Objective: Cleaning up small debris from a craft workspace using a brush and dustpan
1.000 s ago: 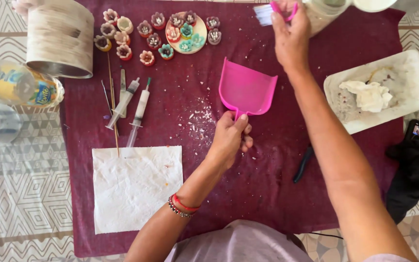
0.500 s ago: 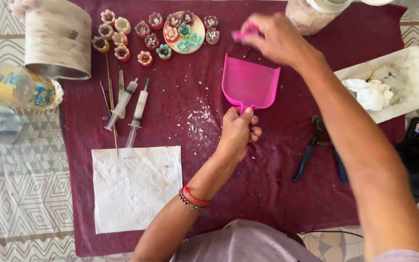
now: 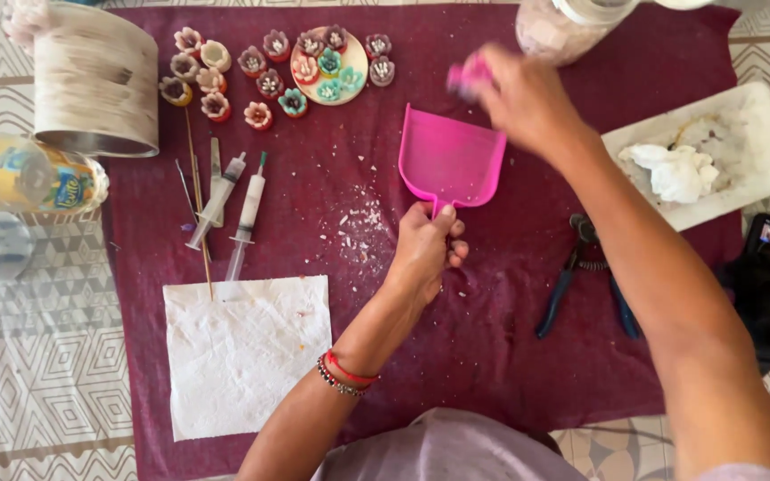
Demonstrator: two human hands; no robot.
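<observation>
My left hand point(image 3: 425, 252) grips the handle of a pink plastic dustpan point(image 3: 452, 160) that lies flat on the dark red cloth point(image 3: 510, 374). Above the pan's far right corner, my right hand point(image 3: 528, 100) holds a small pink brush point(image 3: 467, 76), which is blurred by motion. White crumbs point(image 3: 360, 230) are scattered on the cloth just left of the pan.
Two syringes point(image 3: 233, 209) and thin sticks lie left of the crumbs, above a white paper towel point(image 3: 247, 352). Small flower-shaped pieces point(image 3: 269, 67) sit at the back by a round tin point(image 3: 95, 80). Blue-handled pliers point(image 3: 585, 276), a white tray point(image 3: 750, 142) and a jar point(image 3: 568, 27) are on the right.
My right hand has come down from the jar at the back toward the dustpan's far edge, carrying the brush. The pliers are now uncovered. My left hand keeps the dustpan in place.
</observation>
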